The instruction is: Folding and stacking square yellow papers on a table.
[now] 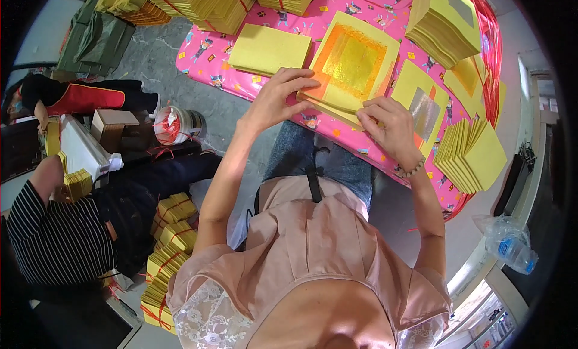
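Observation:
A yellow paper sheet with an orange border and a shiny gold square (356,57) lies before me on a pink patterned tablecloth (232,87). Its near edge is lifted and curls up between my hands. At the left corner my left hand (282,98) has its thumb and fingers closed on that edge. My right hand (390,126), with a beaded bracelet at the wrist, pinches the edge near its right end. Just left of the sheet sits a flat stack of yellow paper (271,49). Right of it lies yellow paper with a silver square (424,111).
Tied yellow bundles (208,9) stand at the far left; a tall yellow stack (444,27) and fanned yellow packets (469,153) are on the right. Red ties (490,48) hang along the right edge. A bucket (179,125) and two people, one in a striped shirt (66,240), are at left.

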Action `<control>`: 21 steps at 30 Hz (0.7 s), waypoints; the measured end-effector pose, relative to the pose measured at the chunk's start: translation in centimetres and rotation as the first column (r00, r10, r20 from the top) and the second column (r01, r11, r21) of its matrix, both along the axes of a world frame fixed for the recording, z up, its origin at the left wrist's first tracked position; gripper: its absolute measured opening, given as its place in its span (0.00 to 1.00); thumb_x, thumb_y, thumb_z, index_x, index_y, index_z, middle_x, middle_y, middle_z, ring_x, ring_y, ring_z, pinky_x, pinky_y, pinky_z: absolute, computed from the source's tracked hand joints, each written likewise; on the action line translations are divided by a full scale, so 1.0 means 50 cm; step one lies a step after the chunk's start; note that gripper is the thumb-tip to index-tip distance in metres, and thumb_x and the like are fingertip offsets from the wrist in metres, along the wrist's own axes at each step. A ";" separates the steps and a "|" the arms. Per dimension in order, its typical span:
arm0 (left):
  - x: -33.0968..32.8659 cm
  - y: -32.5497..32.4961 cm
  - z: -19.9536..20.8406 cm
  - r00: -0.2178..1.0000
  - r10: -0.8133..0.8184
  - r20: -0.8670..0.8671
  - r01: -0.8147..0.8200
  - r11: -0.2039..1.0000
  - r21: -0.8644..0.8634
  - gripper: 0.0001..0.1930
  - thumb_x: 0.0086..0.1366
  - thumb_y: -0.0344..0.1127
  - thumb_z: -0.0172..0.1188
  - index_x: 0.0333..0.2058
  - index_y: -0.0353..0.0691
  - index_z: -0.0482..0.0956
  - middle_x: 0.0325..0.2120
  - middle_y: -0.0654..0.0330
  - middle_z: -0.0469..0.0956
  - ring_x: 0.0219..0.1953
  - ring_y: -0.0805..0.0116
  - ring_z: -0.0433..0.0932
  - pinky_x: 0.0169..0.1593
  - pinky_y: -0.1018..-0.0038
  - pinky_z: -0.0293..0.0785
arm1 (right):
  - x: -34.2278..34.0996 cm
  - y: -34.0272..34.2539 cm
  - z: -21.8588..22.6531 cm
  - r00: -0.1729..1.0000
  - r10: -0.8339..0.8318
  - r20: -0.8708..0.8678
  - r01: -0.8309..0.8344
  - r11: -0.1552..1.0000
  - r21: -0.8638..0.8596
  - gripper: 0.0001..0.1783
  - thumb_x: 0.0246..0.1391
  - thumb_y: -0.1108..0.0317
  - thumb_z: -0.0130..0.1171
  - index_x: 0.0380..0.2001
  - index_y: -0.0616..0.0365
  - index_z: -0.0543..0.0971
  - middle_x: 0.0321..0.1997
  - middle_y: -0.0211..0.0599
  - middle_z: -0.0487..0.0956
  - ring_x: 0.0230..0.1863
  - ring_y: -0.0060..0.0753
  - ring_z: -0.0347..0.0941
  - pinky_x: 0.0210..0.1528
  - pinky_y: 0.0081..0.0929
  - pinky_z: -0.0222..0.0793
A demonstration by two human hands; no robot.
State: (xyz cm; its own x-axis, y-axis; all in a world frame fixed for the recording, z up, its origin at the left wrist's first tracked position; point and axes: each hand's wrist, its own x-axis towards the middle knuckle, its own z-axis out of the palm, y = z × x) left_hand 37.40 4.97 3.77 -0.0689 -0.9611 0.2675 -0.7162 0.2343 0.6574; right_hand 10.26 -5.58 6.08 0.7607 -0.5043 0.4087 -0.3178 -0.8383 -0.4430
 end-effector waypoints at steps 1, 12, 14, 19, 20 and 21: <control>-0.001 0.002 0.002 0.998 0.012 -0.054 -0.011 1.000 0.024 0.24 0.52 0.33 0.71 0.50 0.45 0.81 0.55 0.56 0.74 0.57 0.55 0.72 0.59 0.64 0.72 | 0.000 -0.001 0.003 1.000 -0.014 0.011 0.013 0.997 0.070 0.08 0.51 0.65 0.67 0.24 0.57 0.82 0.30 0.33 0.81 0.31 0.36 0.77 0.33 0.33 0.73; -0.022 -0.028 0.018 0.994 0.106 0.023 -0.102 0.987 -0.126 0.25 0.53 0.38 0.72 0.51 0.43 0.80 0.49 0.56 0.79 0.53 0.57 0.75 0.56 0.65 0.73 | -0.001 -0.029 0.016 0.996 -0.075 -0.046 0.087 0.924 0.373 0.10 0.55 0.63 0.65 0.28 0.59 0.84 0.32 0.36 0.83 0.33 0.38 0.80 0.35 0.30 0.74; -0.031 -0.043 0.021 0.993 0.111 -0.031 -0.115 0.965 -0.234 0.20 0.54 0.38 0.71 0.47 0.43 0.82 0.43 0.56 0.81 0.47 0.59 0.78 0.52 0.65 0.73 | -0.004 -0.030 0.011 0.996 -0.083 -0.031 0.089 0.918 0.386 0.10 0.55 0.63 0.65 0.27 0.59 0.84 0.32 0.36 0.83 0.32 0.38 0.80 0.35 0.30 0.74; -0.016 -0.062 0.029 0.994 -0.008 0.108 0.023 0.989 -0.143 0.14 0.57 0.35 0.69 0.43 0.43 0.82 0.36 0.60 0.83 0.38 0.62 0.80 0.46 0.66 0.73 | -0.002 -0.010 0.024 1.000 0.007 0.004 -0.007 0.996 0.085 0.10 0.54 0.64 0.66 0.35 0.58 0.82 0.32 0.37 0.81 0.34 0.39 0.80 0.36 0.33 0.74; -0.017 -0.064 0.033 0.992 -0.008 0.124 0.025 0.990 -0.139 0.12 0.58 0.33 0.68 0.42 0.43 0.83 0.35 0.62 0.84 0.37 0.64 0.80 0.44 0.67 0.73 | -0.007 -0.009 0.021 1.000 -0.004 0.008 0.003 0.997 0.072 0.10 0.54 0.64 0.66 0.35 0.58 0.82 0.32 0.37 0.81 0.34 0.39 0.80 0.36 0.33 0.74; -0.017 -0.068 0.033 0.994 -0.022 0.105 0.032 0.995 -0.091 0.15 0.59 0.33 0.68 0.45 0.43 0.82 0.36 0.60 0.83 0.38 0.62 0.80 0.45 0.66 0.74 | -0.010 -0.008 0.009 1.000 0.001 0.002 -0.001 0.999 0.054 0.10 0.54 0.64 0.65 0.36 0.57 0.81 0.33 0.38 0.81 0.34 0.39 0.79 0.37 0.33 0.74</control>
State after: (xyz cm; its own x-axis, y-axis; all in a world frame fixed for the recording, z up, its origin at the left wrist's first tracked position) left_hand 36.53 1.59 5.43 -0.1262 -0.9300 0.3452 -0.7719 0.3106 0.5547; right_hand 9.74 -6.00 6.55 0.7603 -0.5250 0.3825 -0.3162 -0.8135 -0.4880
